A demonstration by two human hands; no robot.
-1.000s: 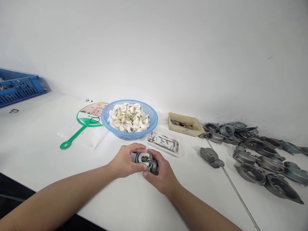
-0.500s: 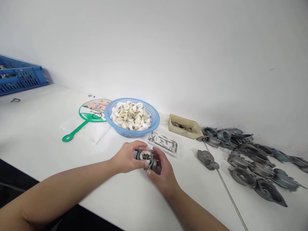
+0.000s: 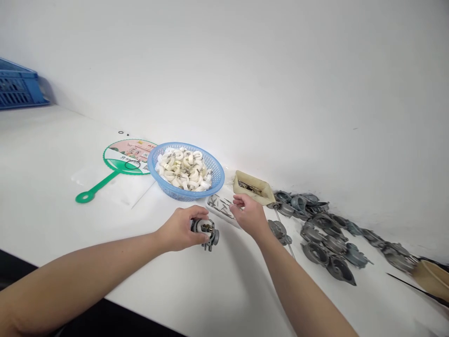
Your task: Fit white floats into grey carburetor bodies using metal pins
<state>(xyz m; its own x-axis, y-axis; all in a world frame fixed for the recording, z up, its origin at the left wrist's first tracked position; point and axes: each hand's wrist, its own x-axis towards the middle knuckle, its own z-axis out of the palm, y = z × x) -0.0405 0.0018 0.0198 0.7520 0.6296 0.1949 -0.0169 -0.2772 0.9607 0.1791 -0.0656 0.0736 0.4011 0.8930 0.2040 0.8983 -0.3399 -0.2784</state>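
My left hand (image 3: 178,229) is shut on a small die-cast carburetor body (image 3: 205,232), gripping it from the left with the brass-coloured bores facing up. My right hand (image 3: 249,216) is apart from it, reaching out with its fingertips above a clear plastic tray of thin metal pins (image 3: 220,210). I cannot tell if those fingertips touch the pins. Close behind them stands a shallow beige tray (image 3: 252,187) holding small dark metal parts.
A blue plastic basket (image 3: 185,195) holds white ring-shaped parts. A green-handled paper fan (image 3: 121,157) lies to its left, and a blue crate (image 3: 17,86) stands at the far left. Several grey cast metal housings (image 3: 315,252) lie along the wall to the right, with a long thin rod among them.
My right hand has let go of the carburetor body and moved away to the far side, over the pin tray. The left hand keeps hold of it. The view has turned to the right.
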